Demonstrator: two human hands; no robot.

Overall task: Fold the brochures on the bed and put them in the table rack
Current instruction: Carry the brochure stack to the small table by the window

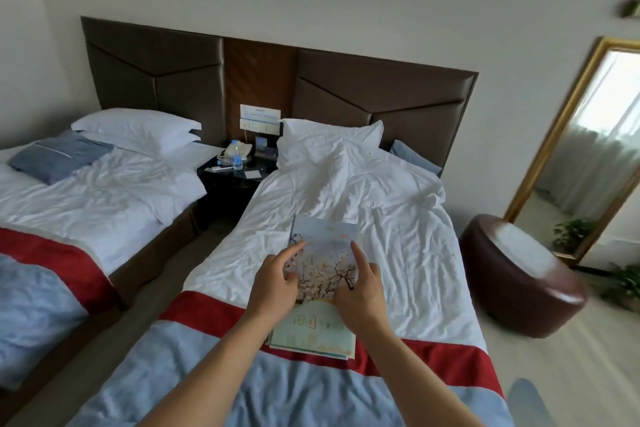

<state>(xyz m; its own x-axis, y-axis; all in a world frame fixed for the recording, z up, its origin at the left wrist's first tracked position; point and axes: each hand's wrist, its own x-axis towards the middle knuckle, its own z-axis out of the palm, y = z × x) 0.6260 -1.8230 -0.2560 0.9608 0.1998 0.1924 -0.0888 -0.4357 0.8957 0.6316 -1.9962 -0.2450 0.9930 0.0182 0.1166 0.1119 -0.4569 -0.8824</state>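
A small stack of brochures lies on the right bed, across the white sheet and the red band. The top brochure shows white blossoms on pale blue. My left hand rests on its left side, forefinger stretched out over the cover and thumb on the paper. My right hand rests on its right side, forefinger pointing up along the edge. A greenish brochure shows below both hands. On the dark bedside table between the beds stands a small rack with cards in it.
A water bottle and a phone share the bedside table. The left bed carries a folded blue cloth. A brown round pouffe stands right of the bed, with a gold-framed mirror and plants behind it.
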